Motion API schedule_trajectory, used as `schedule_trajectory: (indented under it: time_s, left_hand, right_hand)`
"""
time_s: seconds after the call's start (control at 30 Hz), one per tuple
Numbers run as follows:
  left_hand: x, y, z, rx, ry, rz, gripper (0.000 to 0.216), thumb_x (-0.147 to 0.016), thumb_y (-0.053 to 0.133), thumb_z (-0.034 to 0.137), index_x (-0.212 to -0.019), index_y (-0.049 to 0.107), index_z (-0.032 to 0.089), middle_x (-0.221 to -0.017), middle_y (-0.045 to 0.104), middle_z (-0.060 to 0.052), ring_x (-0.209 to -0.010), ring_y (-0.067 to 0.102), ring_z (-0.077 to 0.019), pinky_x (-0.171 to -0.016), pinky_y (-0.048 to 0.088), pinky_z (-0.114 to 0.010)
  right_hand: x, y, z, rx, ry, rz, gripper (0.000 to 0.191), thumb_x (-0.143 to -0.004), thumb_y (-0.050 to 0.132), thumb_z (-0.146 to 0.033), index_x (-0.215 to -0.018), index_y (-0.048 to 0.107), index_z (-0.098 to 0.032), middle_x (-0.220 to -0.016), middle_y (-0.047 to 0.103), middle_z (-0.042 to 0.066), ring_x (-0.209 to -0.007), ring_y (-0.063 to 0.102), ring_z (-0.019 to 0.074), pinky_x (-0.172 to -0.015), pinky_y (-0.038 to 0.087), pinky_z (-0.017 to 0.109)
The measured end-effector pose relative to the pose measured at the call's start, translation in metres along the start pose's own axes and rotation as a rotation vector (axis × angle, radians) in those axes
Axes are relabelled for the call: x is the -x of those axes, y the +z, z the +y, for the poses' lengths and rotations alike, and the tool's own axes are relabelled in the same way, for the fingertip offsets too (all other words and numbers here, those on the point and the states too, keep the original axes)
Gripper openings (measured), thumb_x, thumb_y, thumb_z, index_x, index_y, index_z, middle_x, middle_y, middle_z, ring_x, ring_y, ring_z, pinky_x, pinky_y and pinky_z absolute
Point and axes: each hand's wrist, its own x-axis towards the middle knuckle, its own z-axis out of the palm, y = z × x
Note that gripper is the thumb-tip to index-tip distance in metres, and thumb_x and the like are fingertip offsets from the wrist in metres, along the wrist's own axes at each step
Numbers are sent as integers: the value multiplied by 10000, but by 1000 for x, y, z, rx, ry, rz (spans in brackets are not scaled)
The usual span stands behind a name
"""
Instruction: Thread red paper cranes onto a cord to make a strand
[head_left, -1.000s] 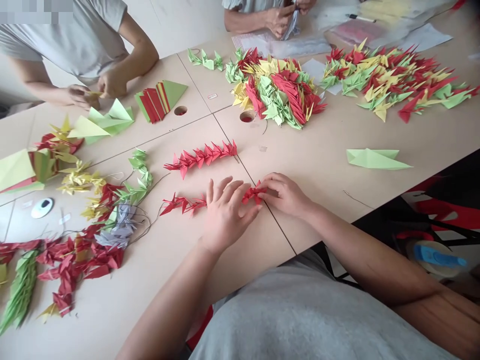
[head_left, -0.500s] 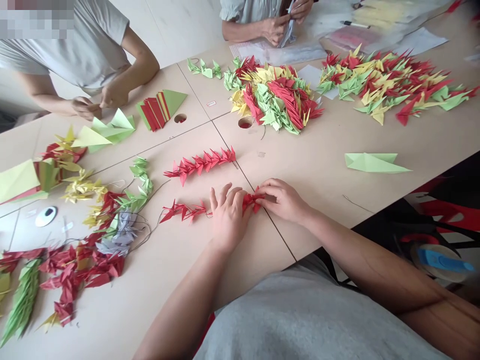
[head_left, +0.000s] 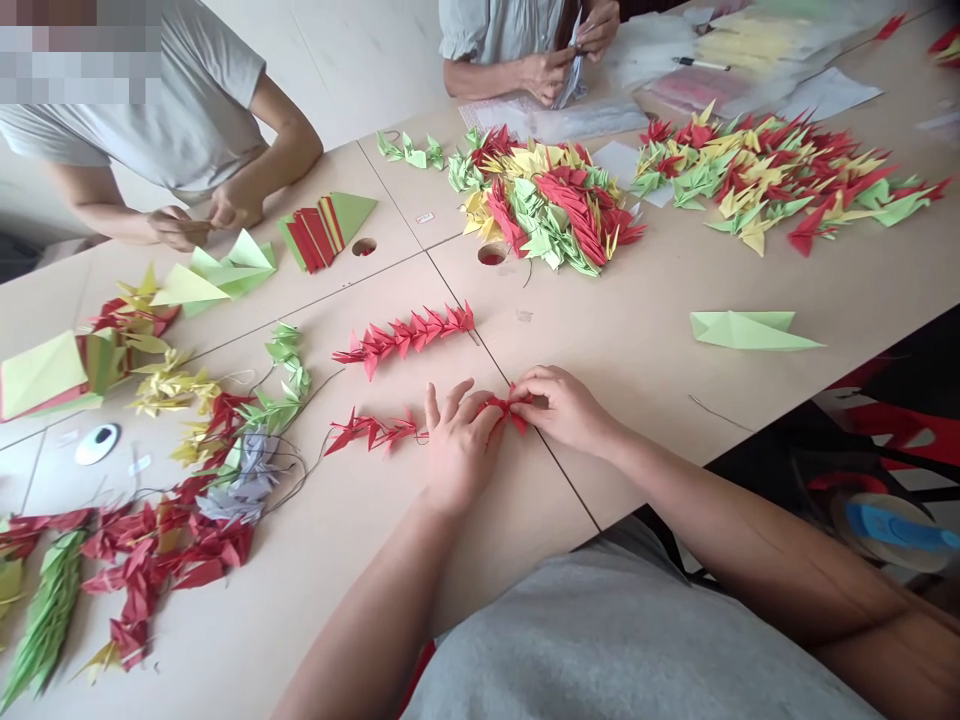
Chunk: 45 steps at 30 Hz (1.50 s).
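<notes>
A string of red paper cranes point(head_left: 375, 431) lies on the table before me, its right part running under my left hand point(head_left: 463, 440). That hand is closed on the string, thumb and forefinger pinching a red crane while its other fingers are raised. At the right end, my right hand point(head_left: 562, 405) pinches the tip of the same red cranes. The exact fold between the fingertips is hidden. Just beyond lies a second row of red paper cranes point(head_left: 409, 335), touched by neither hand. Off to the right rests a folded light green paper point(head_left: 754, 330).
Heaps of red, green and yellow cranes point(head_left: 555, 205) lie at the back. More strung cranes point(head_left: 139, 550) and a googly eye point(head_left: 97, 444) are on the left. Two people sit opposite, their hands point(head_left: 180, 228) working paper. The table has a round hole point(head_left: 492, 254) and a thread point(head_left: 720, 412).
The view has shifted slightly, so the table's contents sit a little lower. Both my hands stay on the red crane string, with only small finger movement at its right end.
</notes>
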Motion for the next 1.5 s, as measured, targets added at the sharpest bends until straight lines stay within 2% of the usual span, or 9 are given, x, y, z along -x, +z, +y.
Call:
schedule_trajectory:
  time_s: [0.5, 0.77, 1.0, 1.5]
  left_hand:
    - [4, 4, -2, 20, -24, 42, 77, -883, 582, 227, -857, 653, 241, -866, 706, -17, -1059, 604, -234, -1134, 192, -587]
    - [3, 2, -3, 33, -6, 41, 98, -884, 580, 208, -841, 659, 246, -890, 719, -9, -1064, 606, -235, -1133, 188, -595]
    - [3, 1, -2, 46, 13, 45, 102, -880, 582, 186, -835, 651, 247, -869, 718, 7, -1054, 610, -233, -1133, 187, -591]
    - [4, 3, -2, 46, 4, 46, 59, -873, 597, 199, -847, 635, 236, -879, 721, 13, -1044, 611, -222, -1145, 174, -555]
  right_hand:
    - [4, 2, -5, 22, -14, 72, 106, -794, 654, -140, -732, 638, -224, -781, 679, 12, -742, 607, 177, -723, 483, 344]
    - [2, 2, -6, 34, -25, 53, 99, -804, 672, -175, -723, 638, -221, -779, 687, 8, -734, 611, 176, -711, 465, 339]
    - [3, 3, -6, 50, -12, 62, 170, -850, 645, -237, -682, 624, -220, -759, 686, 9, -726, 609, 176, -702, 456, 338]
    - [2, 3, -6, 72, 10, 50, 108, -840, 667, -252, -744, 651, -206, -779, 698, 18, -734, 611, 175, -704, 451, 326]
